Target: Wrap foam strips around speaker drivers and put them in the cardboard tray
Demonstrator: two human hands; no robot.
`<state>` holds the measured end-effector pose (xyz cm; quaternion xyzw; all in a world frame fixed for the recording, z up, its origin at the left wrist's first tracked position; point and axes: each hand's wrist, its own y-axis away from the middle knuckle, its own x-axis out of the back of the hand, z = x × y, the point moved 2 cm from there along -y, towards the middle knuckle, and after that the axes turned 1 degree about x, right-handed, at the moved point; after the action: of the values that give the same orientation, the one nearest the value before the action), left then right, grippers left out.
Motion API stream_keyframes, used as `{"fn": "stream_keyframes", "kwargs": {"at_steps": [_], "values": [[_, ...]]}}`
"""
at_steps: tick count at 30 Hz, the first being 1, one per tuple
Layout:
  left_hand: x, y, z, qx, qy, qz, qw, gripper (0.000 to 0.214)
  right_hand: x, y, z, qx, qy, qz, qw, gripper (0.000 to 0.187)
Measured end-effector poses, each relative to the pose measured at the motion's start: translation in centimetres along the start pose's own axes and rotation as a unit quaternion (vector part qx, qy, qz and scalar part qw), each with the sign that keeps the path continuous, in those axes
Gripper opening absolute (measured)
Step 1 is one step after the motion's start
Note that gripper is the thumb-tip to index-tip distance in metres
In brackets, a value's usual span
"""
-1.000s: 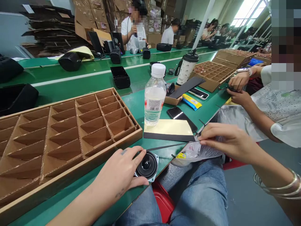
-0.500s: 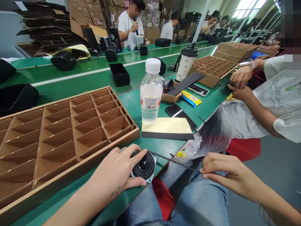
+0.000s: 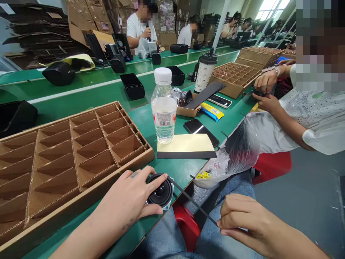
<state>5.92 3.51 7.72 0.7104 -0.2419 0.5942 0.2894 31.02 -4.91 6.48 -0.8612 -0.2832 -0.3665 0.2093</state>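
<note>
Factory workshop: beyond the left hand, a long green bench, several workers and stacked cardboard.

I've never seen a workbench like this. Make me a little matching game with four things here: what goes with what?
Things:
1. Speaker
2. Strip
3. Bottle
4. Cup

Descriptions:
A. Pale, with a dark lid
B. Runs from the left hand to the right hand
C. Clear, with a white cap
D. On the table, between left thumb and fingers

Pairs: 1-D, 2-B, 3-C, 4-A
</note>
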Motion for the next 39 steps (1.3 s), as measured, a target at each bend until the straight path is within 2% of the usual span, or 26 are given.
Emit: {"fn": "stream_keyframes", "kwargs": {"at_steps": [7, 10, 14, 17, 22, 26, 28, 31, 35, 39], "values": [[0.0, 0.3, 0.5, -0.004, -0.034, 0.001, 0.999, 0.061, -0.6, -0.6, -0.8, 0.022, 0.059, -0.002, 0.998, 0.023], [-0.1, 0.5, 0.6, 0.007, -0.020, 0.010, 1.000, 0.064, 0.7, -1.0, -0.6, 0.031, 0.074, 0.052, 0.995, 0.018], [-0.3, 0.8, 0.4, 0.025, 0.000, 0.024, 0.999, 0.065, 3.6, -2.7, -0.5, 0.041, 0.123, 0.145, 0.981, 0.009], [-0.2, 0.8, 0.3, 0.025, -0.005, 0.020, 0.999, 0.065, 5.2, -4.4, -0.8, 0.056, 0.151, 0.183, 0.970, 0.009], [0.0, 0.8, 0.3, 0.022, 0.007, 0.001, 1.000, 0.063, 6.5, -6.6, -1.4, 0.072, 0.171, 0.241, 0.953, 0.007], [-0.1, 0.7, 0.3, 0.023, 0.019, -0.007, 1.000, 0.067, 7.0, -7.0, -1.5, 0.085, 0.172, 0.278, 0.941, 0.009], [-0.2, 0.7, 0.3, 0.022, 0.026, -0.008, 0.999, 0.068, 6.9, -6.5, -1.2, 0.085, 0.168, 0.284, 0.940, 0.010], [-0.3, 0.7, 0.1, 0.021, 0.037, -0.004, 0.999, 0.069, 6.1, -4.8, -0.1, 0.076, 0.136, 0.259, 0.953, 0.011], [-0.5, 0.7, 0.1, 0.012, 0.034, -0.002, 0.999, 0.070, 4.1, -1.9, 1.2, 0.048, 0.087, 0.233, 0.967, 0.012], [-0.6, 0.6, 0.0, 0.009, 0.020, 0.000, 1.000, 0.069, 2.0, -0.3, 1.5, 0.035, 0.056, 0.202, 0.977, 0.009]]}}
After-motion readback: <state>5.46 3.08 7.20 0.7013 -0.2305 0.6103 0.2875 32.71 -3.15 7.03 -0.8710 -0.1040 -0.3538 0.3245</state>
